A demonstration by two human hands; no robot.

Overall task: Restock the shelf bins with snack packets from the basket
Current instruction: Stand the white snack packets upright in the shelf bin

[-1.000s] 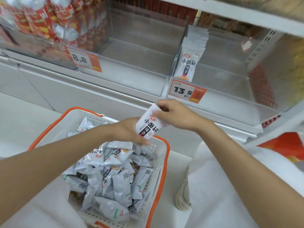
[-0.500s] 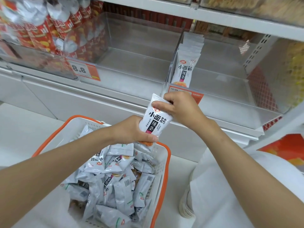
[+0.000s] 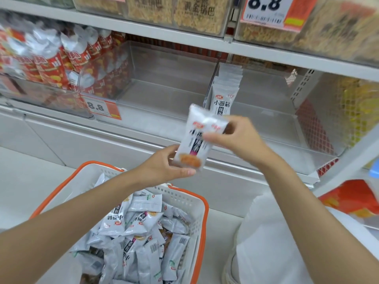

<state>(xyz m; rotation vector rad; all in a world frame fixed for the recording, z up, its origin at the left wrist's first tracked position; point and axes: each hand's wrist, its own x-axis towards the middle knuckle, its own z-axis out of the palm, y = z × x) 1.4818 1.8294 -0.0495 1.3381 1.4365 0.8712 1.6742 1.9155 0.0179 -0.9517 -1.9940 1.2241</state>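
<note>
A white snack packet [image 3: 196, 138] with black characters stands upright between both hands, in front of the shelf. My left hand [image 3: 164, 167] holds its bottom edge. My right hand [image 3: 238, 138] pinches its upper right corner. Below them sits a white basket with an orange rim [image 3: 202, 203], holding several of the same packets [image 3: 139, 232]. In the clear shelf bin [image 3: 276, 124] behind the hands, a short row of matching packets [image 3: 224, 89] stands against the bin's left wall.
Left of that bin is an empty clear bin [image 3: 164, 93] with an 8.8 price tag [image 3: 102, 108]. Red snack bags [image 3: 51, 62] fill the bin at the far left. The upper shelf [image 3: 184, 41] carries tubs of yellow snacks. My white-clad knee [image 3: 266, 232] is right of the basket.
Both hands have lifted the packet up from the basket rim toward the shelf bin. The packet now stands upright, and the view has tilted upward.
</note>
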